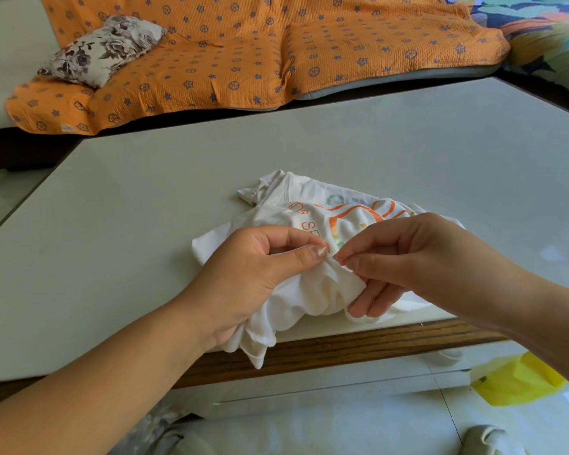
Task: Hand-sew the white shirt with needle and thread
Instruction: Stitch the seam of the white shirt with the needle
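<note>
The white shirt (pixel 309 290) lies crumpled at the near edge of the pale tabletop (pixel 145 224). Its orange print faces up on the far side, and a loose corner hangs over the dark wooden edge (pixel 342 349) toward the person. The left hand (pixel 253 274) has a bunch of the cloth gathered in its palm. Its thumb and forefinger are curled in and pinch a small fold at the top of the bunch. Right against that fold, the right hand (pixel 418 257) holds the needle (pixel 339 258) between thumb and forefinger, and only a thin sliver of metal shows between the two hands. The tip sits at the pinched cloth, though from here I cannot tell whether it has gone through. The other fingers (pixel 365 303) of the right hand are stretched out and rest against the underside of the bunched fabric. I cannot make out any thread. Across the tabletop stands a sofa under an orange cover (pixel 243 60) patterned with blue stars and wheels. A floral cushion (pixel 102 50) lies on its left end. Down by the floor to the right, below the tabletop's white drawer front (pixel 309 385), there is something yellow (pixel 519 382), too blurred to identify.
</note>
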Motion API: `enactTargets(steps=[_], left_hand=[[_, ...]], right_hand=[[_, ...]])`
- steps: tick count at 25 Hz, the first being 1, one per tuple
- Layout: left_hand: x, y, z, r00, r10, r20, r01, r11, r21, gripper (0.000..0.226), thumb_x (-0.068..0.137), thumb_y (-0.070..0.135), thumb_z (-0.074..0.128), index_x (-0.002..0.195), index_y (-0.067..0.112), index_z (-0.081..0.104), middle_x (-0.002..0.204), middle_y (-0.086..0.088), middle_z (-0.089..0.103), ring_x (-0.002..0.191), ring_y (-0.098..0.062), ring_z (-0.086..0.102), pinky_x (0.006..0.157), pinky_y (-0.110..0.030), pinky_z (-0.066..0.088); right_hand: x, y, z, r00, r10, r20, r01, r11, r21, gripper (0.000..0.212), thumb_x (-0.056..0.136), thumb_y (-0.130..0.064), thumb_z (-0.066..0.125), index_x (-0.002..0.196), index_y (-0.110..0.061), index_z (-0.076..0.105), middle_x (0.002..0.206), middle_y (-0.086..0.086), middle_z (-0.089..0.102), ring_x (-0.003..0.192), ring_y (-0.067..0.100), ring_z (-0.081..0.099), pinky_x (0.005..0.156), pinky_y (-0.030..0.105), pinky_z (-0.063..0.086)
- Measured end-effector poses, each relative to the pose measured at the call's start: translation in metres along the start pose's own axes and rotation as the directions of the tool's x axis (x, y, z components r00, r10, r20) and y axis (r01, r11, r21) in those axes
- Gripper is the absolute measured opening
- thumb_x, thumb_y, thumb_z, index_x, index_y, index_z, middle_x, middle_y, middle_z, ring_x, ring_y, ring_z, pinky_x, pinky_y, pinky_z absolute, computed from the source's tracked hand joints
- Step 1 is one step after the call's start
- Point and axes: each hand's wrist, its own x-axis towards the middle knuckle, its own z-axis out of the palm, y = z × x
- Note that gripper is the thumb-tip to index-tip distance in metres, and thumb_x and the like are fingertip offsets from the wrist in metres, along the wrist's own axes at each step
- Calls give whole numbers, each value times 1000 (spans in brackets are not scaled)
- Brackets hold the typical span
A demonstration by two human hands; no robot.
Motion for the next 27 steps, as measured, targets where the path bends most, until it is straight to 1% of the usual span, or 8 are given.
enactTargets(steps=[3, 8, 12, 14, 17, 21, 25, 27], left_hand=[[0, 1, 0, 998, -55, 33, 57, 997, -53, 18, 70, 27, 74, 84, 18, 79, 92, -4, 77, 91, -13, 71, 91, -30, 49], [0, 3, 1, 985, -143, 92, 156, 976, -155, 13, 66, 24, 74, 77, 21, 79, 87, -3, 76, 84, -11, 71, 80, -25, 51], [2, 3, 0, 988, -142, 56, 150, 972, -180, 23, 58, 28, 79, 78, 20, 78, 90, -4, 76, 91, -14, 71, 93, -32, 50], [3, 2, 0, 988, -148, 40, 153, 971, -183, 26, 56, 29, 80, 80, 18, 78, 92, -6, 76, 93, -16, 71, 94, -33, 50], [4, -2, 1, 987, -156, 37, 160, 968, -195, 21, 60, 26, 78, 79, 18, 76, 89, -8, 75, 89, -16, 71, 88, -32, 51], [5, -5, 4, 986, -160, 33, 164, 965, -207, 22, 65, 24, 77, 84, 13, 74, 90, -10, 75, 89, -18, 71, 88, -32, 52], [6, -6, 7, 985, -169, 29, 171, 960, -222, 29, 68, 23, 76, 92, 7, 71, 89, -13, 73, 87, -20, 70, 85, -32, 54], [7, -5, 9, 984, -176, 31, 178, 964, -196, 34, 70, 25, 75, 97, 5, 71, 95, -15, 74, 92, -22, 71, 90, -33, 54]], right_hand=[[2, 2, -1, 1000, -10, 15, 10, 1000, 6, 14, 88, -12, 62, 87, -18, 75, 67, 18, 72, 64, 29, 73, 63, 25, 59], [3, 6, 1, 998, -57, 26, 56, 998, 28, 12, 86, -16, 64, 86, -19, 75, 67, 17, 72, 64, 30, 72, 65, 27, 60], [7, 8, 6, 997, -75, -29, 78, 991, 111, 9, 83, -12, 65, 83, -12, 74, 62, 11, 67, 59, 27, 71, 55, 29, 59], [10, 10, 8, 996, -70, -60, 76, 991, 112, 9, 84, -11, 65, 82, -11, 74, 60, 10, 66, 57, 25, 70, 53, 29, 59], [12, 13, 12, 995, -66, -69, 72, 993, 92, 7, 89, -13, 63, 88, -10, 69, 63, 8, 69, 62, 29, 72, 61, 34, 61], [11, 14, 20, 987, -131, -90, 142, 982, 125, 9, 96, -9, 55, 99, -17, 59, 69, 8, 69, 67, 30, 73, 67, 39, 61], [11, 15, 26, 969, -218, -112, 220, 975, 6, 10, 96, -13, 55, 93, -21, 59, 72, 10, 72, 67, 26, 73, 71, 46, 60], [11, 14, 26, 964, -226, -138, 221, 974, -49, 12, 97, -14, 53, 90, -23, 57, 70, 8, 72, 64, 23, 72, 66, 43, 61]])
